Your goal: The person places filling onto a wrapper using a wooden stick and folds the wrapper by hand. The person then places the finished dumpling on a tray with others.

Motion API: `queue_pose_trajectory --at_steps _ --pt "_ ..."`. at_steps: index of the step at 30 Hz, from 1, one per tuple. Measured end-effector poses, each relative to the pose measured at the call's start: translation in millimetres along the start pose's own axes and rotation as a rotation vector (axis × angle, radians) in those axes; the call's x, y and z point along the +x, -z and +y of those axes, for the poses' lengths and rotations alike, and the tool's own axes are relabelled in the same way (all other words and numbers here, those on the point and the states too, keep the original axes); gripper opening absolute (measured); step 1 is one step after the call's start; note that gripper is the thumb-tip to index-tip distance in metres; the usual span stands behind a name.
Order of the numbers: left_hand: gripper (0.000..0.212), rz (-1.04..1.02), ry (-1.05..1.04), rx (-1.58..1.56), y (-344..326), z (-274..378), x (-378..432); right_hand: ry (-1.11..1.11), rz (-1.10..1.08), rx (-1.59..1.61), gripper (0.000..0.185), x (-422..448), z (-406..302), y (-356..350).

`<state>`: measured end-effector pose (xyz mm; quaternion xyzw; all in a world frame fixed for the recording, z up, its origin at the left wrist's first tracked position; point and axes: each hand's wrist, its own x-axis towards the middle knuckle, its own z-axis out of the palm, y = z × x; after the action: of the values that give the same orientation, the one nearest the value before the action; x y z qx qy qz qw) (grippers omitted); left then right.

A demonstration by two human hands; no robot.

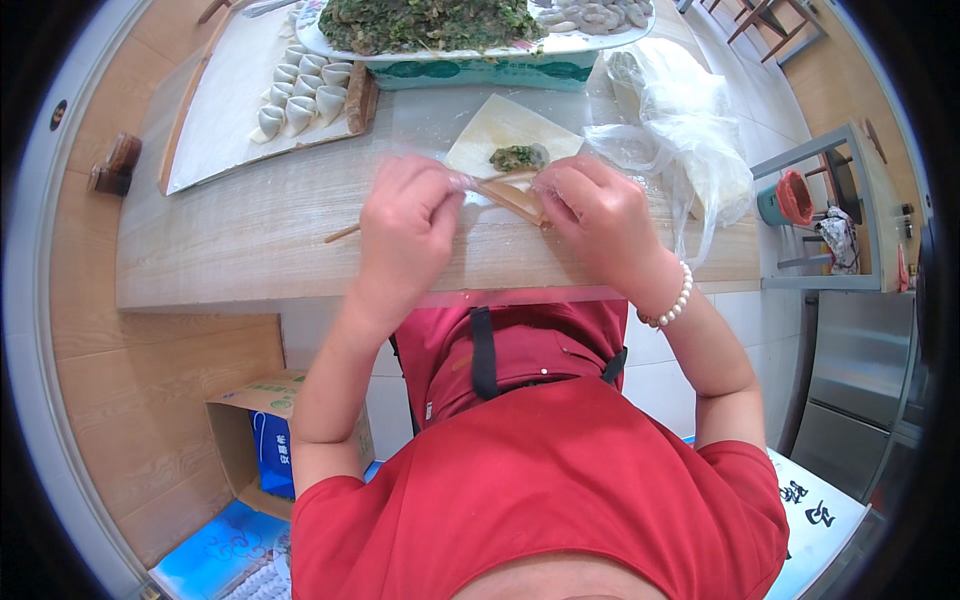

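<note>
A square dough wrapper [504,124] lies on the table with a small heap of green filling and a shrimp [519,157] on it. My left hand [412,225] is closed around a thin wooden stick [343,233], whose one end sticks out to the left; the other side reaches toward the filling. At the wrapper's near right edge, my right hand [592,214] pinches the dough. A narrow brownish strip slants between the hands; whether it is a second stick or a dough edge cannot be told. Both hands are slightly blurred.
Folded dumplings [301,105] stand in rows on a floured board [225,112] at the left. Behind the wrapper, a platter of green filling [427,26] and peeled shrimp [592,16] rests on a green box [480,73]. A clear plastic bag [686,112] lies at the right.
</note>
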<state>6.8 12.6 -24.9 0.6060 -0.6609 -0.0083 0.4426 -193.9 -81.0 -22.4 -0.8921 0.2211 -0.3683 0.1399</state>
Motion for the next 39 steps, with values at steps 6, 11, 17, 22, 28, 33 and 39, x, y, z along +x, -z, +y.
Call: queue_pose_trajectory --at_steps 6,11,17,22,28,33,39 --pt "0.014 -0.039 -0.076 0.074 -5.0 -2.8 -6.1 0.012 -0.001 0.039 0.015 -11.6 -6.0 3.7" --pt "0.013 -0.007 -0.043 0.058 -6.1 -4.4 0.8 -0.008 0.035 0.117 0.024 -10.4 -6.5 1.6" --pt "0.01 0.046 -0.007 0.13 -10.6 -10.5 18.5 -0.014 0.004 0.073 0.012 0.9 -4.6 3.4" --pt "0.013 -0.038 0.014 0.103 -15.1 -12.5 20.5 -0.143 -0.152 0.17 0.011 32.3 12.4 17.0" --pt "0.012 -0.013 -0.023 0.149 -18.5 -6.7 14.7 -0.467 -0.612 0.337 0.023 85.2 51.2 13.8" --pt "0.013 0.01 -0.037 0.16 -20.1 -4.0 11.7 -0.505 -0.812 0.251 0.029 106.6 52.9 6.2" --pt "0.015 -0.048 0.02 0.117 -15.1 -3.7 11.5 -0.301 -0.683 0.2 0.032 92.8 64.6 -5.0"
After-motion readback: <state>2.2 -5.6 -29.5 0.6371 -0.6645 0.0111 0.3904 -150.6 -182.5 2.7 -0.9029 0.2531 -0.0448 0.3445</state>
